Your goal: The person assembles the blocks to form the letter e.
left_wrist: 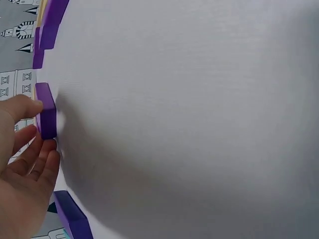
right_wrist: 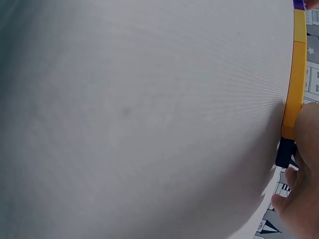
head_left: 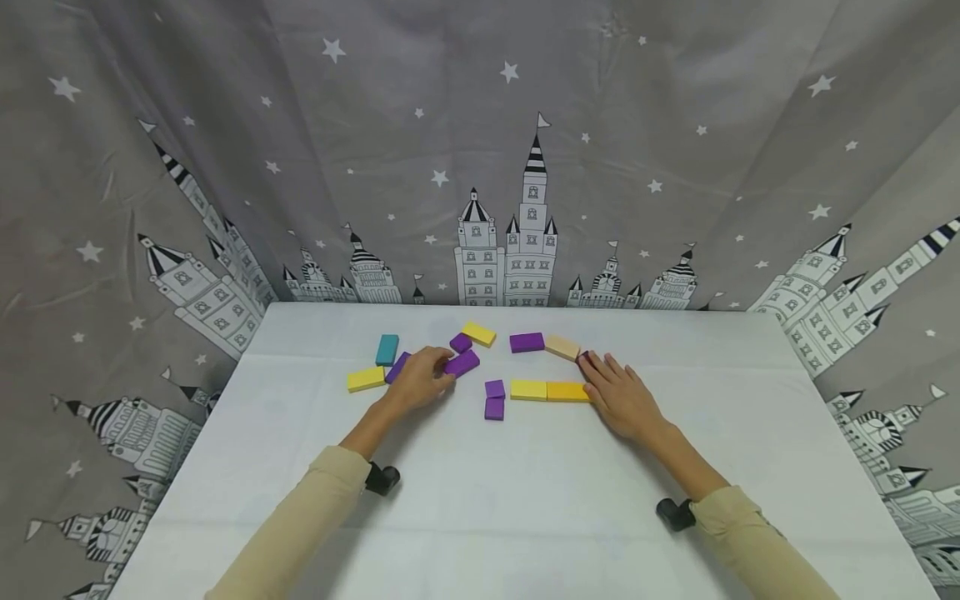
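My left hand (head_left: pixel 420 382) (left_wrist: pixel 22 174) pinches a purple block (head_left: pixel 462 362) (left_wrist: pixel 47 114) at its left end, thumb on one side and fingers on the other. That block lies beside a small purple block (head_left: pixel 461 342) and a yellow one (head_left: pixel 479 334). My right hand (head_left: pixel 618 400) (right_wrist: pixel 304 199) lies palm down with extended fingers, its fingertips on a mostly covered purple block at the right end of a beige block (head_left: pixel 562 347). Under its thumb side is the end of an orange block (head_left: pixel 567 392) (right_wrist: pixel 295 89). A dark block (right_wrist: pixel 285 152) adjoins the orange one.
Left of my left hand are a teal block (head_left: pixel 387 350), a yellow block (head_left: pixel 366 379) and a purple block (head_left: pixel 397 368). Two small purple blocks (head_left: pixel 494 408) touch, left of a yellow block (head_left: pixel 528 390). Another purple block (head_left: pixel 527 342) adjoins the beige one. A grey castle-print curtain (head_left: pixel 375 167) stands behind the table.
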Available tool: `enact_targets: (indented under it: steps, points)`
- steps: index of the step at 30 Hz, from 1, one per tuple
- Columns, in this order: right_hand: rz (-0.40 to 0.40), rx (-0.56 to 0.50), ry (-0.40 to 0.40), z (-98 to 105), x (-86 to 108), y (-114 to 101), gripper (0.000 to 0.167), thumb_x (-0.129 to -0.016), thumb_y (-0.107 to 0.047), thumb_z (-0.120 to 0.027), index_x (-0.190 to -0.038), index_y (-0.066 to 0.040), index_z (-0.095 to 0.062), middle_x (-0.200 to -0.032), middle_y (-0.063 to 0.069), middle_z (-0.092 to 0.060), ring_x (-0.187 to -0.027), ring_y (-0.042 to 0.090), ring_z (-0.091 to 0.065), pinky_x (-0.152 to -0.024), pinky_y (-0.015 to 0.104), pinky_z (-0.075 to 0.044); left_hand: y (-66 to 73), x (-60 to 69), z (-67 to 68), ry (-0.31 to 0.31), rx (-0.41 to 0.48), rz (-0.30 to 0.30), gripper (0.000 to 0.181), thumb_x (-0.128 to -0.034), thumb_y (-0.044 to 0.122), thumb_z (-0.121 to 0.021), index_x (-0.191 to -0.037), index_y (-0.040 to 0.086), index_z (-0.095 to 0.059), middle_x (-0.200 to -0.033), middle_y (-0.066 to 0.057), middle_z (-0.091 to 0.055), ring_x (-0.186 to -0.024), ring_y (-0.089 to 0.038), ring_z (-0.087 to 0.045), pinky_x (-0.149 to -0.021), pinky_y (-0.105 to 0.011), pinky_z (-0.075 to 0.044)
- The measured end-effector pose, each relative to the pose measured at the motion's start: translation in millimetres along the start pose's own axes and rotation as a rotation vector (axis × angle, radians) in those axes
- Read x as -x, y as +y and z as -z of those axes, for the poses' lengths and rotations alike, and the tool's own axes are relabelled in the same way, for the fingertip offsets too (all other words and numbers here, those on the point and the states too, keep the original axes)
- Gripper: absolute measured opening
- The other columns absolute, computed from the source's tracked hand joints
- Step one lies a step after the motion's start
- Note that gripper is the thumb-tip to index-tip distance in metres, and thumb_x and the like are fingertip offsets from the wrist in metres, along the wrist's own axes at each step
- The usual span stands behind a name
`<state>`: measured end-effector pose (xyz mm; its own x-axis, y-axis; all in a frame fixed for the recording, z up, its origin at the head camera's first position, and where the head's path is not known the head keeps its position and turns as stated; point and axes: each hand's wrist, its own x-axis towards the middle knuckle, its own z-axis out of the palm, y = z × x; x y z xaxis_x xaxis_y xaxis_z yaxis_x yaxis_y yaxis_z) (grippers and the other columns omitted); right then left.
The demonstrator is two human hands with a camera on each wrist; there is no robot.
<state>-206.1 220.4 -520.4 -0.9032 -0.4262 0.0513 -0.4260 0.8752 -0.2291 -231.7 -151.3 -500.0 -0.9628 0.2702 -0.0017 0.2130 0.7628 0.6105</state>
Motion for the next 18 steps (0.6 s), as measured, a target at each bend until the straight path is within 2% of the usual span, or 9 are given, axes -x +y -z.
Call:
enact_targets:
  steps: [6, 11, 18]
  points:
    - [-0.004, -0.010, -0.003, 1, -0.4, 0, 0.054, -0.107, -0.031, -0.042, -0.155, -0.008, -0.034, -0.159, 0.015, -0.030, -0.145, 0.041, -0.024, -0.113, 0.063, -0.021, 0.3, -5.9, -3.9, -0.033, 0.011, -0.028, 0.044, -0.0890, 0.009, -0.071, -0.129, -0.006, -0.061, -0.113, -0.018, -0.063, -0.097, -0.026, -0.057, -0.086, -0.040, -0.051]
    - [0.000, -0.004, 0.007, 0, -0.4, -1, 0.054, -0.107, -0.031, -0.042, -0.155, -0.008, -0.034, -0.159, 0.015, -0.031, -0.145, 0.042, -0.024, -0.113, 0.063, -0.021, 2.3, -9.5, -6.0, -0.043, 0.031, 0.003, 0.043, -0.0895, 0.010, -0.072, -0.129, -0.005, -0.062, -0.111, -0.016, -0.063, -0.096, -0.025, -0.057, -0.086, -0.039, -0.051]
    - [0.006, -0.014, 0.019, -1, 0.5, 0, 0.054, -0.107, -0.030, -0.044, -0.155, -0.007, -0.035, -0.158, 0.016, -0.032, -0.144, 0.042, -0.025, -0.113, 0.064, -0.022, 9.8, -11.7, -12.5, -0.009, 0.092, 0.044, 0.046, -0.0898, 0.015, -0.075, -0.130, -0.004, -0.062, -0.111, -0.016, -0.064, -0.098, -0.025, -0.059, -0.088, -0.039, -0.052]
